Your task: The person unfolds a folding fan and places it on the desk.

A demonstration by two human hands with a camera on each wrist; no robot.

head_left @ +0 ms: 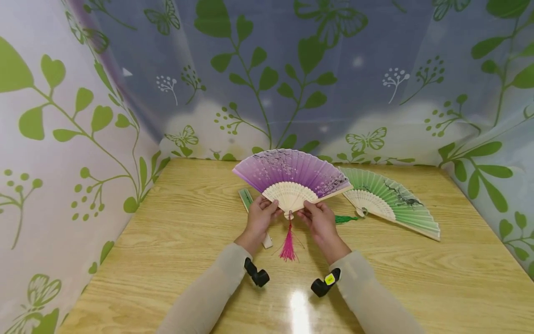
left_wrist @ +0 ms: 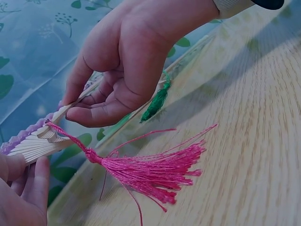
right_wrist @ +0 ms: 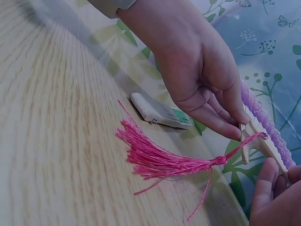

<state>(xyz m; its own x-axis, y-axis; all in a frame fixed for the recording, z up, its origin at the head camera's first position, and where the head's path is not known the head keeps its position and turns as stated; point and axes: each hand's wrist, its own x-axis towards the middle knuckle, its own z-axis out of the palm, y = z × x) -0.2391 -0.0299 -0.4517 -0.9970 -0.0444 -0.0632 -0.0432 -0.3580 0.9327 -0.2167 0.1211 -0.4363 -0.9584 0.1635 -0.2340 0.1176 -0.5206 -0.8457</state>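
Above the wooden table [head_left: 108, 287], a purple folding fan [head_left: 288, 174] is held spread out between the two hands. One side of its base is pinched between thumb and fingers by the left hand [head_left: 259, 218], the other by the right hand [head_left: 322, 223].

The pleated leaf could be torn or strained at its folds if the two sides were pulled farther apart, since it looks almost fully stretched. The open green folding fan [head_left: 410, 216], partly overlapped in the head view, could be nudged if the purple one were lowered to the right. The closed folding fan [head_left: 245, 198] beneath the left hand could likewise be knocked by a dropped wrist. The slim ribs [head_left: 289, 192] could be cracked by too hard a pinch near the pivot [head_left: 289, 215], and the pink tassel [head_left: 288, 246] could be trapped between them during folding.

The leaf is shaded from pale lilac to deep purple and printed with dark branches and small pale blossoms. The ribs are cream-coloured and pierced with a fine pattern. From the pivot the tassel is hung by a cord, a few strands splayed loose.
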